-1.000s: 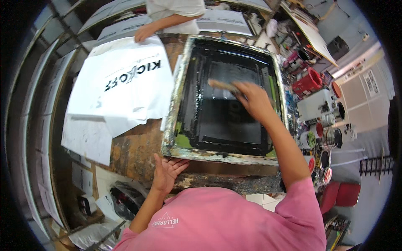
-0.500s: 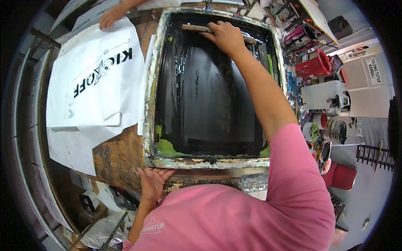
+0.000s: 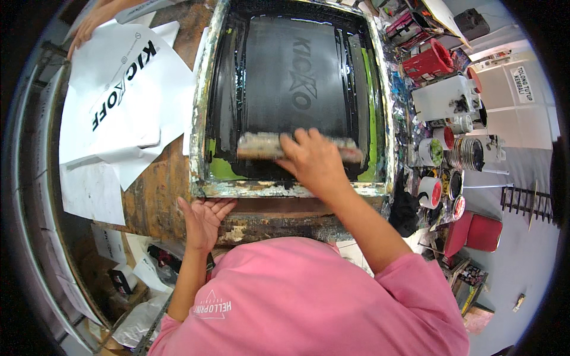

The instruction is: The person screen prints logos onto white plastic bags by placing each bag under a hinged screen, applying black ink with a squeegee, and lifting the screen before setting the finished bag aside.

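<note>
The fingers (image 3: 301,137) of the right hand (image 3: 319,166) are bent and pinch a long, flat squeegee (image 3: 255,144). The squeegee lies across the near part of a big screen (image 3: 270,77). Black ink covers most of the screen, with green at its edges, and letter shapes show in the middle.

The left hand (image 3: 203,225) is palm up, thumb out to the side, the other fingers stretched out. It is at the near edge of the screen's messy frame (image 3: 255,189); I cannot tell if it touches.

The screen sits on a brown, stained desk (image 3: 155,187). To its left are white sheets (image 3: 142,113) with black print. Another person's hand (image 3: 90,26) is at their far left corner. On the right are a red tub (image 3: 427,62), a pale box (image 3: 439,98) and a black cloth (image 3: 405,209).
</note>
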Demonstrator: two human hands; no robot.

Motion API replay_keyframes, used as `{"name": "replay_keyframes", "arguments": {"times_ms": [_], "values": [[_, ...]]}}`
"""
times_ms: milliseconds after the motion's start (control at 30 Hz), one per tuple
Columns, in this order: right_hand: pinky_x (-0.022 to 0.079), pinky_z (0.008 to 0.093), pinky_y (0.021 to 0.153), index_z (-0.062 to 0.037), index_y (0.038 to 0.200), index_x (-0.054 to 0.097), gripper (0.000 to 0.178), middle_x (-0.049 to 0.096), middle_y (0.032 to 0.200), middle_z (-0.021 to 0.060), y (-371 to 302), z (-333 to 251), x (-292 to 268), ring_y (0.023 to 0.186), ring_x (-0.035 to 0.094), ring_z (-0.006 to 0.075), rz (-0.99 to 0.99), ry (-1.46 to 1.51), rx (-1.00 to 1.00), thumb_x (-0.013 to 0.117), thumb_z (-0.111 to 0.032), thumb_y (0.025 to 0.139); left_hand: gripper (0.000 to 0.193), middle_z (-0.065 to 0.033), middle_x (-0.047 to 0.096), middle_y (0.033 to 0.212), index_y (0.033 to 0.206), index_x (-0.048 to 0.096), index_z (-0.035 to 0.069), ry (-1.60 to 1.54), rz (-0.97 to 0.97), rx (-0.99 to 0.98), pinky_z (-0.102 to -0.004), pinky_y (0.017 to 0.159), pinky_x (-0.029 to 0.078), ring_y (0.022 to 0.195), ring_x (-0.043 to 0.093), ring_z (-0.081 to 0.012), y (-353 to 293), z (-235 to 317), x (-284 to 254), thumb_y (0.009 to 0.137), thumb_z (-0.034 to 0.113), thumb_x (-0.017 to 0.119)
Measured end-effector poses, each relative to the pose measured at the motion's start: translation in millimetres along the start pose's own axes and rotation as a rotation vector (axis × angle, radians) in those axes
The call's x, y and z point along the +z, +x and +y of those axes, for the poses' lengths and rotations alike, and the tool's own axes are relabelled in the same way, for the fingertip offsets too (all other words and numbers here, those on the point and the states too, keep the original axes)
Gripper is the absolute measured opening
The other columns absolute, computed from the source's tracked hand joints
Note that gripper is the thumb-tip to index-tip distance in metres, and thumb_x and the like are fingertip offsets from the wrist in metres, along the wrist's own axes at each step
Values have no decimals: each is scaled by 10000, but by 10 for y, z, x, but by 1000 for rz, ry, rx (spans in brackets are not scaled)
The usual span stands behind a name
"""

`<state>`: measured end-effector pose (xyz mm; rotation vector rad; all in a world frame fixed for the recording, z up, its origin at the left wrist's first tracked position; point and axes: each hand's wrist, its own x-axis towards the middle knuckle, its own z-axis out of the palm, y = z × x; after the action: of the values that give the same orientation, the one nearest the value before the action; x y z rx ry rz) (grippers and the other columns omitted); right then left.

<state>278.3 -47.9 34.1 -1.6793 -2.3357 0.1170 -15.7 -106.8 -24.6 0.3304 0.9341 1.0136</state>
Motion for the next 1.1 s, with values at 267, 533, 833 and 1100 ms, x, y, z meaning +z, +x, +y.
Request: {"name": "replay_keyframes", "arguments": {"times_ms": [267,533,833,1100], "values": [[577,427,638,-69,949,599,377,601,969,142,-273,-189,-146,828,659,331,-18,4,25,753,-400,855,1019,-280,559,1341,1438,369,-81,28,-84,56,-535,1141,444,1270,583,-393,0,15,84,951,814,326],[353,611,1075,-87,1051,624,376,574,1002,103,-428,-620,-644,1009,577,303,212,-146,77,764,-349,822,1032,-312,578,1323,1394,432,-84,-16,-286,198,-565,1155,417,1294,557,-456,-221,332,246,924,833,364],[446,461,857,-56,991,664,337,680,947,132,527,-532,-1859,894,661,323,488,-350,-27,623,-383,923,1063,-284,351,1594,1577,342,36,545,-407,696,-598,1213,237,1489,300,-483,-34,956,894,866,799,544],[465,445,762,-3,836,640,361,624,771,167,882,-463,-2389,726,617,302,588,-180,-37,601,-357,891,1054,-325,110,1666,1632,280,139,2097,289,749,-763,1135,-88,1546,21,-527,453,143,677,861,818,515]]}}
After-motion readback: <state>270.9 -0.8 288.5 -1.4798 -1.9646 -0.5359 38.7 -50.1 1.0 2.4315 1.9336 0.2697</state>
